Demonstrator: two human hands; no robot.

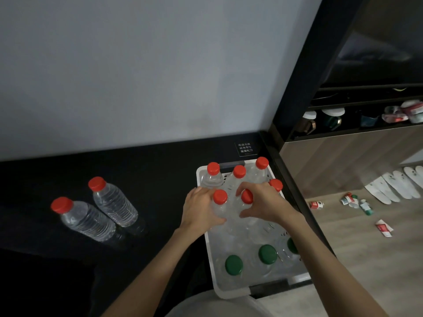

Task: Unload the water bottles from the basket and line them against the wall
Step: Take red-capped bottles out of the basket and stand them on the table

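A white perforated basket (231, 291) stands at the right end of a black counter (148, 179). It holds several clear bottles with red caps at its far end and three with green caps (234, 264) near me. My left hand (199, 208) grips one red-capped bottle (220, 197) by its shoulder. Beside it, my right hand (263, 201) curls round another red-capped bottle (247, 197). Both bottles are still inside the basket. Two more red-capped bottles (114, 202) (84, 219) stand on the counter to the left, short of the grey wall (137, 76).
A small black sign with white text (245, 149) sits on the counter behind the basket. A dark frame edge (293, 179) borders the counter on the right. Beyond it are shelves with cups and packets, and a wooden floor with white slippers (393, 186) and scattered packets.
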